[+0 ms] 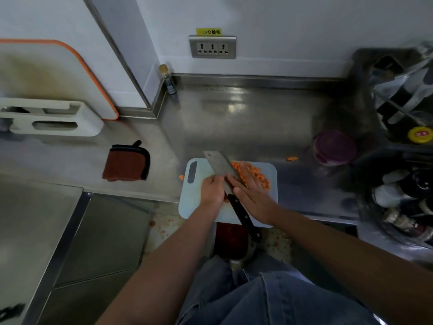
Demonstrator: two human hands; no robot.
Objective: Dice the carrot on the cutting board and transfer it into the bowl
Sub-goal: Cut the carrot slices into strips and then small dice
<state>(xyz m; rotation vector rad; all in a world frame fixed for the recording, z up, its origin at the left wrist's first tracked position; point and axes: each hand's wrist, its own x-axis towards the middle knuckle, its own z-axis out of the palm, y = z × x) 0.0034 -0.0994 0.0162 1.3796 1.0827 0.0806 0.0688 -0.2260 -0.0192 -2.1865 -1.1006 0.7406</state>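
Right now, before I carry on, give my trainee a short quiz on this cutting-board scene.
1. True or false: the diced carrot lies on the cutting board.
2. Which hand lies flat, fingers straight, against the cleaver? A) left hand B) right hand C) neither
3. Fill in the colour: a stray carrot piece lies on the counter near the ____ container.

Key: 1 true; 2 B; 3 purple.
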